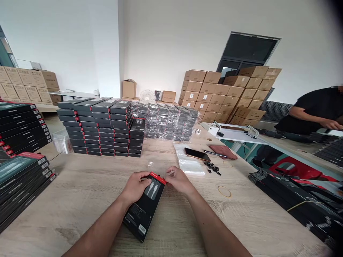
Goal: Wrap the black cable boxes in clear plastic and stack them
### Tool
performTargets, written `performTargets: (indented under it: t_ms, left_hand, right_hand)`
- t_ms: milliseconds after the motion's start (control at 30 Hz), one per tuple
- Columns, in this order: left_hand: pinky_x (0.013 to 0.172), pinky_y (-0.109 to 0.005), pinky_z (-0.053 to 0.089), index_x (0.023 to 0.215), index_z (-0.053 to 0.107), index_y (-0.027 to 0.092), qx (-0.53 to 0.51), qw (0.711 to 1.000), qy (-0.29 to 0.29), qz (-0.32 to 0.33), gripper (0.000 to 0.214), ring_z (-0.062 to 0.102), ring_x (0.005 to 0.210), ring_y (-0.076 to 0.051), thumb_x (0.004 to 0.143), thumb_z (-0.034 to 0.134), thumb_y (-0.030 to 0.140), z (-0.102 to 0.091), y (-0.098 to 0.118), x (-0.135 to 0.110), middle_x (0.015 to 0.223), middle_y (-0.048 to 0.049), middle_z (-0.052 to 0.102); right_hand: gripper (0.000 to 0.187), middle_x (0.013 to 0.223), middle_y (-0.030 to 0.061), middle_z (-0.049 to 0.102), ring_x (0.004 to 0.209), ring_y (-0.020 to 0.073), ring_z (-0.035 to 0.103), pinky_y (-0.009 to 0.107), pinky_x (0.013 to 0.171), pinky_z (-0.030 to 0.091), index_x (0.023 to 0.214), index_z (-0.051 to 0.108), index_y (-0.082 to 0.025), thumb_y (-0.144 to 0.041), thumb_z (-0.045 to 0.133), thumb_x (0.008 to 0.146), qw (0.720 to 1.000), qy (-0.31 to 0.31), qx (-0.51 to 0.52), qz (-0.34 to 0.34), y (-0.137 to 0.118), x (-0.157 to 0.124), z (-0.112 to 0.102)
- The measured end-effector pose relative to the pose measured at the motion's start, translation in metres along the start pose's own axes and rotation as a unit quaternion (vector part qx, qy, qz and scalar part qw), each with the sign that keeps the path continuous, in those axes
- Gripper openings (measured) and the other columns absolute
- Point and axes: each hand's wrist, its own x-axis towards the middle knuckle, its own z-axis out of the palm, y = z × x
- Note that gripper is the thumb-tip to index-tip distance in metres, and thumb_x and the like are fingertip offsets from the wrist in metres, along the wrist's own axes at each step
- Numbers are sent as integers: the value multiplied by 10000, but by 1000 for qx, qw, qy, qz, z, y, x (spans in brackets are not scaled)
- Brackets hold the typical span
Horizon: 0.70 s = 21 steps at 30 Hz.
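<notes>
A black cable box (143, 210) with a red top edge and a picture of two white plugs lies slanted on the table in front of me. My left hand (135, 187) grips it along its upper left side, thumb across the front. At the box's top right corner is my right hand (178, 180), its thumb and index finger curled together. Whatever may be between those fingertips is too small to make out. Just beyond the box lies a small clear plastic scrap (150, 164).
Stacked black boxes (99, 125) and plastic-wrapped ones (168, 121) stand behind; more stacks (24, 189) are at left. To the right lie clear bags (189, 160), a phone (197, 154), small black pieces (211, 167), a rubber band (224, 191) and banded flat packaging (297, 203). A co-worker (316, 110) is far right.
</notes>
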Motion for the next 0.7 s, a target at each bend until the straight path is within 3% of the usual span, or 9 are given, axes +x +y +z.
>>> performTargets:
  t_ms: [133, 267, 367, 500, 700]
  left_hand:
    - [718, -290, 463, 1091, 681, 127, -3, 999, -41, 8, 398, 638, 765, -186, 726, 617, 272, 2, 2, -3, 937, -64, 727]
    - [719, -293, 462, 1096, 678, 121, -28, 997, -78, -4, 414, 637, 750, -183, 716, 634, 277, 4, 5, -7, 938, -67, 728]
    - [734, -292, 459, 1115, 671, 128, -31, 995, -95, -4, 427, 639, 770, -182, 715, 640, 277, 6, 6, -8, 975, -70, 722]
    - [741, -293, 460, 1117, 671, 133, -26, 996, -89, -8, 426, 641, 780, -185, 719, 641, 282, 7, 6, -8, 984, -72, 721]
    - [702, -273, 464, 1104, 680, 140, -32, 998, -62, 4, 407, 631, 743, -172, 729, 637, 291, 4, 4, -5, 892, -56, 729]
  right_hand:
    - [305, 623, -44, 615, 564, 154, 591, 250, 521, 424, 847, 495, -209, -268, 670, 605, 1000, 15, -6, -25, 2, 0, 3]
    - [207, 615, -39, 597, 565, 145, 570, 249, 530, 399, 802, 523, -214, -294, 644, 655, 987, 106, -105, -62, 4, 2, 11]
    - [108, 601, -37, 585, 557, 136, 555, 241, 527, 378, 728, 523, -218, -277, 609, 702, 974, 132, -161, -84, 5, 3, 13]
    - [97, 596, -32, 585, 559, 125, 542, 232, 548, 374, 650, 508, -216, -143, 529, 710, 958, 150, -215, -113, 4, 2, 9]
    - [110, 597, -20, 596, 550, 140, 538, 242, 535, 381, 626, 521, -224, -191, 509, 730, 956, 163, -207, -131, 3, 0, 1]
